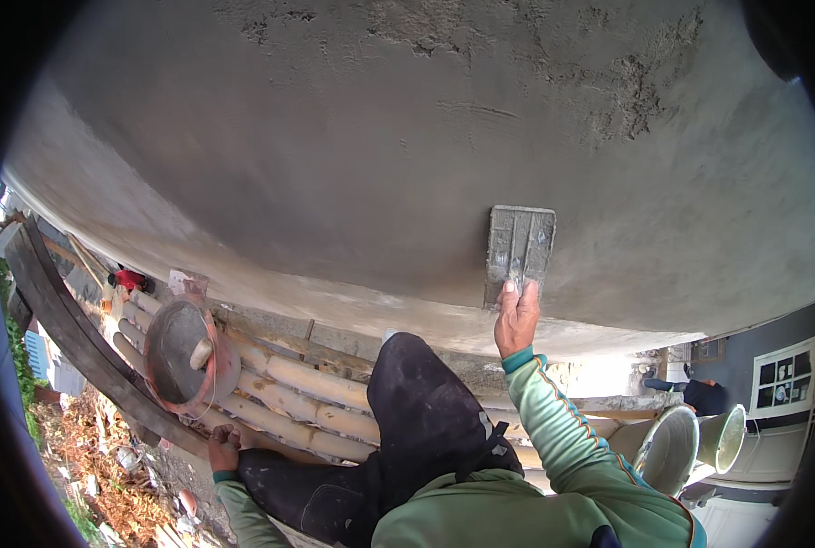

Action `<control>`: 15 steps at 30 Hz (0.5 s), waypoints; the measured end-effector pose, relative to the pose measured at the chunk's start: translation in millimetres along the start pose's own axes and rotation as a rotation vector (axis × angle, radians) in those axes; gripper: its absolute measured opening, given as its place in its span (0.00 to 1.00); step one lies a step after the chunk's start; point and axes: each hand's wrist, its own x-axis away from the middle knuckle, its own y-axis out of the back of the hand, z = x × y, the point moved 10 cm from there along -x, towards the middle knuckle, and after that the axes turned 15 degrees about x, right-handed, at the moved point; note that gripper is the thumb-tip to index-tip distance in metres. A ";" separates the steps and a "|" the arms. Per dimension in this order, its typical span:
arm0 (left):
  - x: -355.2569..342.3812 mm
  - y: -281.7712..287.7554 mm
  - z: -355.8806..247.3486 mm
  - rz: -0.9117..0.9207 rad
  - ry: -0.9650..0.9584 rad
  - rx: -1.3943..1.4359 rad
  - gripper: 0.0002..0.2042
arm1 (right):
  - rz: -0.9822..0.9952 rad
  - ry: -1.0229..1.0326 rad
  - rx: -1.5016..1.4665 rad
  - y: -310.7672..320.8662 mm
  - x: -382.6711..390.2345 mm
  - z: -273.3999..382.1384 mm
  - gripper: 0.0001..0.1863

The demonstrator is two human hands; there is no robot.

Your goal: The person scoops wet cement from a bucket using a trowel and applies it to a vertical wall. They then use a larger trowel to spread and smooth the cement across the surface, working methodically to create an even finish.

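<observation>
My right hand (517, 320) is closed round the lower end of a grey plastering float (520, 242), whose ribbed, mortar-smeared back faces me. The float lies up against the grey plastered wall (334, 183); the hand hides its grip. Wet-looking plaster covers much of the wall, smooth in the middle and rough along the top. Down at the left, my left hand (225, 447) has its fingers curled at the end of a dark curved-looking beam (106, 352), beside my knee. Close to that hand stands a reddish bucket (226, 361) of grey mortar (177, 347), with a pale rounded object in it.
Bamboo poles (320, 416) form the platform under my legs. Two pale buckets (670, 447) stand at the right, near another person (704, 397) in dark clothes. Below the beam at left lies ground strewn with dry leaves and debris (106, 457). A white-framed window (784, 379) shows far right.
</observation>
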 end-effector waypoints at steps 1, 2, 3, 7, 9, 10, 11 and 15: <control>2.5 -2.5 -0.8 0.011 -0.011 0.001 0.13 | -0.021 0.018 0.075 0.0 1.8 -8.1 0.13; 3.6 -4.3 1.2 0.014 0.003 -0.001 0.13 | -0.050 0.038 0.147 -3.9 1.1 -23.0 0.13; -0.4 -10.4 0.9 0.018 0.006 0.006 0.13 | -0.089 0.066 0.216 -8.2 -5.0 -37.8 0.13; -7.3 -14.8 0.4 0.009 -0.011 0.029 0.13 | 0.034 -0.049 0.168 -18.8 42.9 -115.4 0.15; -8.4 -5.0 1.4 0.003 -0.022 0.031 0.13 | -0.021 0.026 0.091 -6.3 33.2 -80.6 0.13; -3.4 1.7 4.6 0.004 -0.014 0.021 0.14 | -0.040 0.050 0.059 7.6 30.5 -56.0 0.13; 2.3 5.1 6.6 0.002 0.015 -0.006 0.14 | -0.044 0.042 -0.047 19.9 15.8 -25.0 0.13; -5.2 -9.8 11.9 0.042 0.073 0.011 0.15 | -0.044 0.007 0.150 39.0 -15.0 -35.4 0.13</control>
